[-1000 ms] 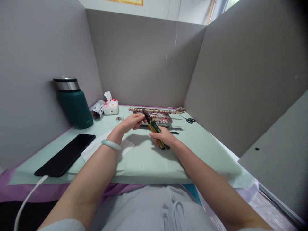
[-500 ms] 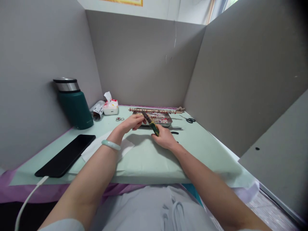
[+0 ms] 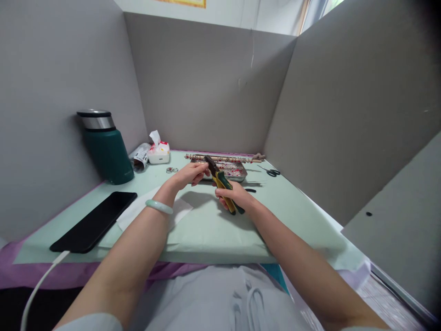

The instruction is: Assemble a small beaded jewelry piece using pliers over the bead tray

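My right hand (image 3: 234,195) is closed around the green and yellow handles of a pair of pliers (image 3: 220,179). Their dark jaws point up and to the left, beside the fingertips of my left hand (image 3: 191,174). The left fingers are pinched together; whatever small thing they hold is too small to make out. A pale green bangle (image 3: 159,207) circles the left wrist. Just behind both hands stands a metal tray (image 3: 244,174) of small red, clear and gold-coloured beads. Beaded rods (image 3: 241,160) lie along the tray's far edge.
Black-handled scissors (image 3: 273,173) and thin wires (image 3: 255,184) lie to the right. At left are a green bottle (image 3: 109,154), a tissue pack (image 3: 159,154), a phone (image 3: 94,223) with a white cable, and a white paper sheet (image 3: 181,210). Small wire rings (image 3: 171,170) lie near the tissues. Grey partitions (image 3: 206,87) enclose the table.
My right hand has turned the pliers, so both handles now show and spread apart below the palm. My left hand has stayed almost in place, still pinching.
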Demonstrator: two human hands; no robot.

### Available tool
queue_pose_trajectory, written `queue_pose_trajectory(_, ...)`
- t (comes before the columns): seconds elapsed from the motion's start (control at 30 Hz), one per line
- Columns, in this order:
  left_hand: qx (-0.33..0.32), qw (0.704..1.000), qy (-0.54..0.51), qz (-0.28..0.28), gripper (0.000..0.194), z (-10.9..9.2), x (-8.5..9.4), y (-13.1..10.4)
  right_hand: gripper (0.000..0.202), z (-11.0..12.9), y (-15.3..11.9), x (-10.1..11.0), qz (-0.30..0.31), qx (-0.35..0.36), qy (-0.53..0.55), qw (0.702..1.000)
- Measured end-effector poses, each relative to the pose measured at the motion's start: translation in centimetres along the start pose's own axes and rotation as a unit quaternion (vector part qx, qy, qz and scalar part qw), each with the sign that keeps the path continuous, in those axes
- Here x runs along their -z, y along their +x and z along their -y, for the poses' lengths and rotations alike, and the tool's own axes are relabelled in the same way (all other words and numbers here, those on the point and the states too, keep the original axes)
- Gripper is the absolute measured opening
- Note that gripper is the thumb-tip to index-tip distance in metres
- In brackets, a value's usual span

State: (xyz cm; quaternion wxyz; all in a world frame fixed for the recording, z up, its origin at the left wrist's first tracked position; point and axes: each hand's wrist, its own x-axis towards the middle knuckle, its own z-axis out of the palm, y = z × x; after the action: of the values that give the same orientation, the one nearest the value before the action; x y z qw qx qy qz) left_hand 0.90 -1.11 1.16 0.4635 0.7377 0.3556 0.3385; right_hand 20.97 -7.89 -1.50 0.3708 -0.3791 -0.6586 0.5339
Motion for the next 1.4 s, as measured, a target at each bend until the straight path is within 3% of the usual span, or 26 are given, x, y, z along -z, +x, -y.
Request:
queue_pose_trajectory(0.13, 0.005, 1.0, -0.001, -0.008, 0.041, 0.0, 0.0, 0.0, 0.031, -0.1, 0.0, 0.0, 0.004, 0.002, 0.006, 1.0)
queue_pose_trajectory(0.27, 0.032, 0.999, -0.005, -0.019, 0.036, 0.0, 0.0, 0.1, 0.03, -1.1, 0.6, 0.2, -0.053, 0.004, -0.124, 0.991)
queue_pose_trajectory(0.5, 0.022, 1.0, -0.001, -0.012, 0.032, 0.1, -0.1, 0.3, 0.036, -1.3, 1.2, 0.2, -0.163, 0.07, -0.342, 0.923)
queue_pose_trajectory(0.83, 0.03, 0.999, 0.025, -0.015, 0.031, 0.0, 0.1, 0.2, 0.042, -1.5, 1.2, 0.2, -0.163, 0.055, -0.398, 0.901)
queue_pose_trajectory(1.2, 0.03, 0.999, 0.014, -0.011, 0.031, 0.1, 0.1, 0.2, 0.038, -1.1, 1.1, 0.2, -0.161, 0.053, -0.38, 0.909)
queue_pose_trajectory(1.4, 0.017, 1.0, 0.016, 0.013, 0.036, 0.6, 0.3, 0.5, 0.028, -1.1, 0.8, 0.4, -0.081, 0.021, -0.241, 0.967)
